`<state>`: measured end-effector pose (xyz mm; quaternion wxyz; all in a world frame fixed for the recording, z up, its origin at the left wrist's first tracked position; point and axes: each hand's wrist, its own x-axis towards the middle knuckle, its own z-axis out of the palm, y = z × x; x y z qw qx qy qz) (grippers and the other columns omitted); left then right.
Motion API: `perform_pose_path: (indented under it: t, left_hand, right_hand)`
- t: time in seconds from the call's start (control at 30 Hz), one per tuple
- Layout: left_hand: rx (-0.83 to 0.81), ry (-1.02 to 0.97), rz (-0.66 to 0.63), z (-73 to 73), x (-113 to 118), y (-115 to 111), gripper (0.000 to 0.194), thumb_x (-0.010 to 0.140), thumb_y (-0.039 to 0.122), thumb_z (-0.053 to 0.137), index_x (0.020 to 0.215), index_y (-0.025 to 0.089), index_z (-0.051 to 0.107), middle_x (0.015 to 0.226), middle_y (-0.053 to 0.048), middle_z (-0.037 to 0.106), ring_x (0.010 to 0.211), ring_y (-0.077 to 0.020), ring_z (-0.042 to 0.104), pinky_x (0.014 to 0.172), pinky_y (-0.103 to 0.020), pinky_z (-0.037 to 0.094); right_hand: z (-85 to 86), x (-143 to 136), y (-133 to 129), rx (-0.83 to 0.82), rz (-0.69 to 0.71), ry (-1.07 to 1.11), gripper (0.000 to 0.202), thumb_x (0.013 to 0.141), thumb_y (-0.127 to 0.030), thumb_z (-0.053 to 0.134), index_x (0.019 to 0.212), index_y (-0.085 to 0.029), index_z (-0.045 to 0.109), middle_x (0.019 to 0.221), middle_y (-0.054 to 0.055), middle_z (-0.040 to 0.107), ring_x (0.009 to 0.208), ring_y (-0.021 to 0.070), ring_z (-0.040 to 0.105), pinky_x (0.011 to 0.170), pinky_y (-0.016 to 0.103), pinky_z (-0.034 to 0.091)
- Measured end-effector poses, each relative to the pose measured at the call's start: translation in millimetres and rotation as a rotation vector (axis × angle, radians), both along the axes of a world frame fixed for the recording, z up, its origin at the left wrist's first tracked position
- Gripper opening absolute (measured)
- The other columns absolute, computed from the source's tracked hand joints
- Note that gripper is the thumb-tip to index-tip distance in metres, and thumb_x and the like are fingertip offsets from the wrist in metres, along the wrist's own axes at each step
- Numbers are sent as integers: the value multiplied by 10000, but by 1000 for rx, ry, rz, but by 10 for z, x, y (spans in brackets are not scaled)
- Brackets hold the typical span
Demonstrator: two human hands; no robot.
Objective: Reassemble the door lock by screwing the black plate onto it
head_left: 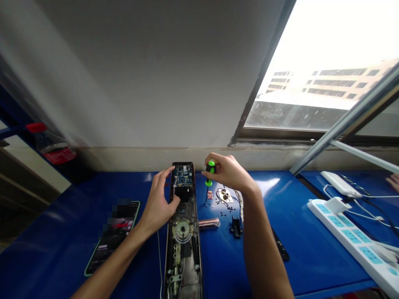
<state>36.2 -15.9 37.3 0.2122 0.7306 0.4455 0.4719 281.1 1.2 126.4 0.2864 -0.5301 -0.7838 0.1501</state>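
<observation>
A long dark device housing (183, 253) lies open on the blue table, showing a round metal part and a small mechanism. At its far end sits a blue circuit board (183, 176). My left hand (162, 199) rests on the housing's left edge, its thumb and fingers spread beside the board. In my right hand (226, 170) a green and black screwdriver (211, 167) is gripped, tip pointing down at the table right of the housing. Near the tip are small screws (230, 208), a red board (210, 194) and a round component on a plate (225, 195).
A phone (115, 234) lies left. Right of the housing are a copper-coloured cylinder (209, 223), a black bracket (236, 227) and a black strip (280, 245). A power strip (352, 236) with cables is far right, near another person's hand (394, 180). A bottle (56, 149) stands back left.
</observation>
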Motion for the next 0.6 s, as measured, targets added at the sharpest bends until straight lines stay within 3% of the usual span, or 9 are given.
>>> perform_pose_path:
  t: [0.17,0.37,0.5,0.6]
  left_hand:
    - [2,95,-19,57,8,-2,853,693,58,600,1485,284,377,1455,-109,430,1368,-323,450,1167,-570,396]
    - [144,115,-14,155,0,-79,825,686,14,546,1448,303,421,1481,-105,403,1401,-323,418,1159,-562,407]
    - [184,207,93,134,-34,-109,734,688,3,539,1365,283,502,1468,-106,418,1418,-359,387,1167,-619,361]
    - [228,290,213,107,-53,-85,708,683,23,583,1348,261,534,1484,-118,409,1490,-422,248,1191,-687,254]
  right_hand:
    - [63,39,-66,51,-50,32,168,797,-311,707,881,-230,586,574,-76,516,524,80,445,533,230,376]
    - [160,61,-143,115,-93,30,164,796,-306,727,864,-228,600,588,-68,556,521,74,459,524,226,383]
    - [182,45,-178,187,-121,90,162,801,-304,731,882,-226,614,601,-62,583,528,77,497,543,237,424]
    - [204,2,-202,296,-182,168,168,792,-303,734,902,-218,640,688,-29,662,575,94,575,580,254,479]
